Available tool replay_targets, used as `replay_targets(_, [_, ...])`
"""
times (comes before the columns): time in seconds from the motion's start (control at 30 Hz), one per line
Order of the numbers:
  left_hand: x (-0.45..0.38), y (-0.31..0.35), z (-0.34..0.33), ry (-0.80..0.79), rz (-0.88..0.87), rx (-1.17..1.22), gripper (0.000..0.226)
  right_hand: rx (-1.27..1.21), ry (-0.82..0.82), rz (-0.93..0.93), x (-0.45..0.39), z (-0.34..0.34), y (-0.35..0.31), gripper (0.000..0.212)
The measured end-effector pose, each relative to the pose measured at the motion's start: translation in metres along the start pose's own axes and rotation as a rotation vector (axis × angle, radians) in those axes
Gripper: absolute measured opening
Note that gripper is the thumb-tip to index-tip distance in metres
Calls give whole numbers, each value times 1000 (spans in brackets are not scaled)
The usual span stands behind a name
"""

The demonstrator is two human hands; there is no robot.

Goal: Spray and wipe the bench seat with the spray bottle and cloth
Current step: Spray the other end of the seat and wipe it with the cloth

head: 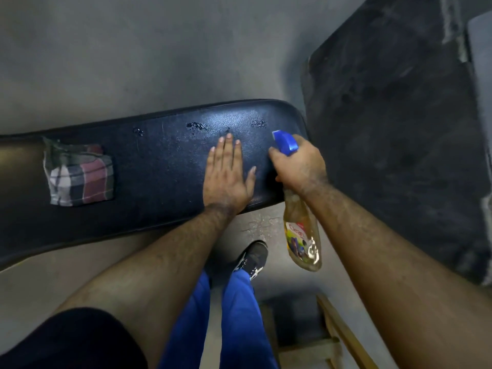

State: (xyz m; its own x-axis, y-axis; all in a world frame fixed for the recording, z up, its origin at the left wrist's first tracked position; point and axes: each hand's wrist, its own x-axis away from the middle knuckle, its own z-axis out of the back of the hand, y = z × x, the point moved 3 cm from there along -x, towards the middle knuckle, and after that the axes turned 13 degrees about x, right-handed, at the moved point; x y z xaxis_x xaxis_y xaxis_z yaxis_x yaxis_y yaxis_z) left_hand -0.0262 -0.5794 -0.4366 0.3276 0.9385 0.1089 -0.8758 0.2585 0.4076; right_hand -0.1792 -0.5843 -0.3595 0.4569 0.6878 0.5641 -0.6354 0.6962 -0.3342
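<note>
The dark padded bench seat (159, 161) runs from the left edge to the middle right, with wet droplets along its far side. My left hand (226, 174) lies flat on it, fingers spread, holding nothing. Just right of it, my right hand (298, 166) grips the neck of a clear spray bottle (300, 230) with a blue nozzle pointing at the seat's right end; the bottle body hangs toward me over the floor. A folded checked cloth (80, 174) rests on the seat at the left, apart from both hands.
A dark mat (394, 123) covers the floor at the right, close to the bench end. Grey concrete floor (133, 49) lies beyond the bench. My shoe (253, 257) and blue trousers are below. A wooden frame (340, 334) stands at the bottom right.
</note>
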Motion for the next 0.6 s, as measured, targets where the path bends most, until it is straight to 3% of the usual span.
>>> replay_targets(0.17, [0,0,0,0,5,-18,70,-28,52,-30,2,11,30,45])
replay_targets(0.37, [0,-1,-1,19,2,-19,69,-65,75,-115,21,9,53,33])
replay_targets(0.5, [0,-1,-1,35,-8,2,69,-83,45,-122,37,-1,59,51])
replay_targets(0.6, [0,-1,0,48,-14,49,66,-61,1,-101,50,-11,62,51])
